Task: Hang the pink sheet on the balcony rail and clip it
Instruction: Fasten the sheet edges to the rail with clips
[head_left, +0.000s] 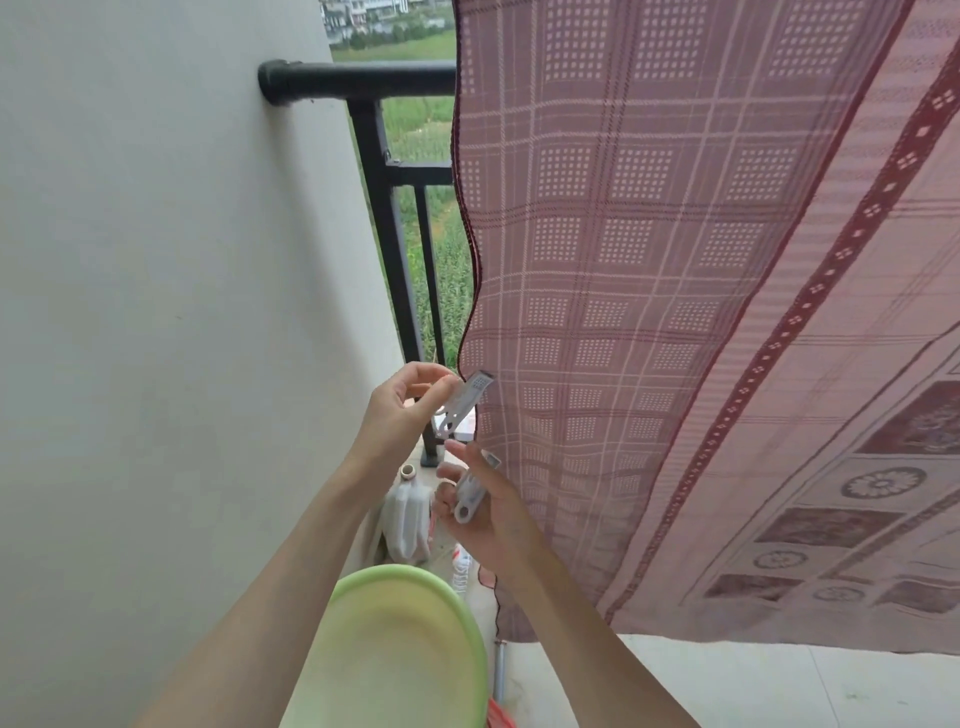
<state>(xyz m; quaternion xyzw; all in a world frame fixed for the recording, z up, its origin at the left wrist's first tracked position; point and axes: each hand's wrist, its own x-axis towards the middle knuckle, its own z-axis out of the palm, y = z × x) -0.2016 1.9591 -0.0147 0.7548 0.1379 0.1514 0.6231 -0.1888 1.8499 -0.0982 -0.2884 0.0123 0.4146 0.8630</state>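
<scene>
The pink sheet (675, 312) hangs draped over the black balcony rail (358, 78), covering everything right of the rail's wall end and falling almost to the pale floor (727, 686). Its wavy left edge runs down just beside the rail's upright bars.

Low against that left edge, the left hand (400, 415) pinches a grey clothes peg (462, 402) between thumb and fingertips, the other fingers curled in; the peg's far tip sits at the sheet's edge, though whether it bites the cloth or only overlaps it is hard to tell from here. Just below it, the right hand (488, 514) has a second grey peg (472, 493) lying across its palm, fingers loosely bent around it, forefinger stretched out towards the first peg. This hand is in front of the sheet's lower left part.

Under the hands, away from the rail, a light green basin (410, 644) sits close to the camera. A white plastic jug (408, 514) stands at the foot of the rail by the white wall (156, 312).
</scene>
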